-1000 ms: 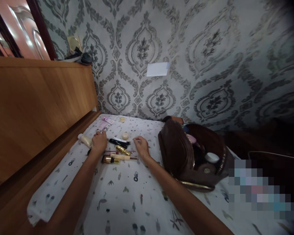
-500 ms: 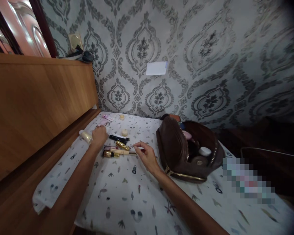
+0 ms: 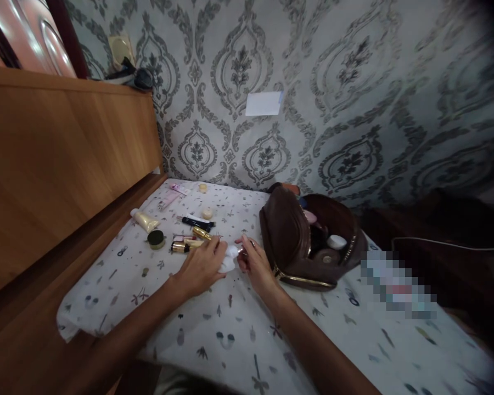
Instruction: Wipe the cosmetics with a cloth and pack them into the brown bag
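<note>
ur L hand (image 3: 205, 263) has the white thing (image 3: 230, 253), R hand (image 3: 255, 264) just right of it; can't tell R's grip tbh

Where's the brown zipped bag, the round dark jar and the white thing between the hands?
Brown zipped bag (image 3: 285, 231): head view, side panel.
Round dark jar (image 3: 155, 238): head view, top.
White thing (image 3: 229, 261): head view, middle.

The left forearm (image 3: 138, 323) and right forearm (image 3: 313, 343) are showing bare, slim and narrowing toward the wrists. The left hand (image 3: 201, 266) and right hand (image 3: 256, 264) are showing bare too, slender-fingered. At the near edge, a pale patch (image 3: 170, 379), possibly clothing, is blurring.
</note>
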Motion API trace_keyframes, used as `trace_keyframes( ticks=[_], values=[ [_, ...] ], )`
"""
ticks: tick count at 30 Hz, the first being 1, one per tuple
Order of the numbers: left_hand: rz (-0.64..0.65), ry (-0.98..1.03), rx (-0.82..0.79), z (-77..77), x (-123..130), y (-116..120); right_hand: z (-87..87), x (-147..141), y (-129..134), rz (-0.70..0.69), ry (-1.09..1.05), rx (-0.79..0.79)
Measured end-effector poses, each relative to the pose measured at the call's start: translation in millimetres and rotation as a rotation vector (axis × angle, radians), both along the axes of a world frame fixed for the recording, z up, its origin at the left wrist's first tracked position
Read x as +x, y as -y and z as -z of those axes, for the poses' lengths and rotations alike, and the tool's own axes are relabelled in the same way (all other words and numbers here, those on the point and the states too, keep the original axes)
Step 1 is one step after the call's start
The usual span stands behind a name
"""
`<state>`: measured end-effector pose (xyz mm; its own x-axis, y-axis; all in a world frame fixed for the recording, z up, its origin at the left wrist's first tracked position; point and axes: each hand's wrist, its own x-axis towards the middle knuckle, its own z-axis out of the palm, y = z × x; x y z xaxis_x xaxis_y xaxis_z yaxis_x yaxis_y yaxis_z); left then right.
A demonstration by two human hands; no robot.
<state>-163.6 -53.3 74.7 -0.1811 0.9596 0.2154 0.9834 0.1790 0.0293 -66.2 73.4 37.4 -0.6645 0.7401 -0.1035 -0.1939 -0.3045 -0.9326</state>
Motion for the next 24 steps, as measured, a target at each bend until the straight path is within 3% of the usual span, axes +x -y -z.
trace_keyframes(
  ticks=[4, 9, 17, 21, 24],
  values=[
    [0.081, 0.064, 0.108, 11.1, -7.1, -3.4, 2.4, 9.4, 4.1, 0.021, -0.067, 0.025],
    [0.106, 0.336, 0.205, 23.7, -7.7, -10.8, 15.1, 14.4, 9.2, -0.002, -0.056, 0.084],
    [0.058, 0.782, 0.181, 25.8, -13.2, -16.1, 24.0, 25.1, 12.2, -0.206, -0.061, 0.287],
    [-0.050, 0.752, 0.257, 32.2, -20.8, -17.5, 23.7, 27.9, 16.2, -0.232, -0.061, 0.343],
    [-0.043, 0.626, 0.296, 35.1, -25.2, -15.4, 22.2, 30.1, 18.4, -0.251, -0.004, 0.275]
  ],
)
